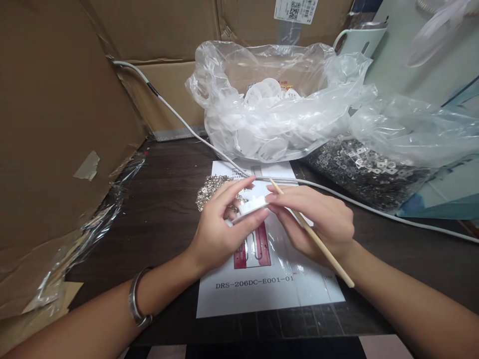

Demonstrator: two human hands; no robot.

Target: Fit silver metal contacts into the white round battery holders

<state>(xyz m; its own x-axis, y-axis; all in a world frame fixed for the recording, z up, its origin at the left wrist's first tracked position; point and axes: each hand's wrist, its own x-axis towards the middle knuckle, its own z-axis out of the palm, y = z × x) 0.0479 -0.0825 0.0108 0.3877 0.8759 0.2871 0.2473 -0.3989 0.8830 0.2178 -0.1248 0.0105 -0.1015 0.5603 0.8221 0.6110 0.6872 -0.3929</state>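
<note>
Between the thumb and fingers of my left hand is a small white plastic part, tilted and partly covered by the fingers. My right hand is closed around a thin wooden stick, which slants from the fingertips down past the wrist. The right fingertips meet the near right end of the white part; whether they also grip it I cannot tell. Just behind my left hand lies a pile of small shiny metal pieces. Below both hands is a printed sheet in a clear cover.
A clear plastic bag of round white parts stands at the back. To its right is another bag of small metal pieces. A white cable crosses the dark table. Cardboard walls the left and back; a white cup stands behind.
</note>
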